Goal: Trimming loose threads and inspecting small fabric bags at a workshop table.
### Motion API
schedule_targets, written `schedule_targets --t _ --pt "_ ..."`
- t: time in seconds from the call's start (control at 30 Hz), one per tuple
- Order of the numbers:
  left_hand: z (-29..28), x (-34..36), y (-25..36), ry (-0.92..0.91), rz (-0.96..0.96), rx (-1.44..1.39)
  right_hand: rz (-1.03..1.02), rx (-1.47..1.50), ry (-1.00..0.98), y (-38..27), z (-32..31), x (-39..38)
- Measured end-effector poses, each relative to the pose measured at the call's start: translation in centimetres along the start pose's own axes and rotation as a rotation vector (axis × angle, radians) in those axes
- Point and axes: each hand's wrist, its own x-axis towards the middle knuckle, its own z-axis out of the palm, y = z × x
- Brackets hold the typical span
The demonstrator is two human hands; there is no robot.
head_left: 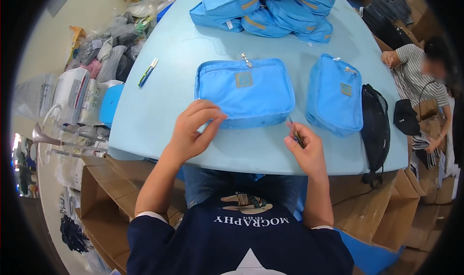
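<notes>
A blue zippered pouch (263, 89) lies flat in front of me, with a tan patch and a metal zipper pull at its far edge. My left hand (195, 127) is at its near left corner, thumb and forefinger pinched together; anything between them is too small to make out. Close to the near right corner, my right hand (308, 147) is closed around small thread snips (298, 137), mostly hidden by the fingers, tip pointing at the pouch. To the right lies a second blue pouch (333, 98), turned lengthwise. Neither hand touches it.
More blue pouches (273, 14) are piled at the far side of the light blue table (159, 125). A green-handled cutter (148, 73) lies left. A black mesh bag (376, 130) sits along the right edge. Cardboard boxes (108, 197) stand below; another person (415, 67) works at right.
</notes>
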Motion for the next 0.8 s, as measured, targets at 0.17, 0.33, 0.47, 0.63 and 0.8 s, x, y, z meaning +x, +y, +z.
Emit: schedule_targets --t 0.17,0.33,0.47,0.63,0.8 --pt "4.3 3.9 0.7 -0.146 0.122 0.024 -0.055 -0.263 -0.028 -1.5 -0.7 -1.8" --pt "6.2 6.7 -0.4 -0.434 0.366 0.284 -0.097 -0.489 0.052 -2.3 -1.7 -2.0" --pt "6.7 7.1 -1.2 -0.469 0.350 0.260 -0.036 -0.706 -0.004 -4.0 -1.7 -0.2" --pt "7.0 6.7 -0.9 -0.344 0.324 0.189 -0.021 -0.922 -0.113 -6.0 0.1 2.2" --pt "7.0 6.6 -0.8 -0.334 0.334 0.172 -0.007 -0.992 -0.155 -6.0 0.2 3.3"
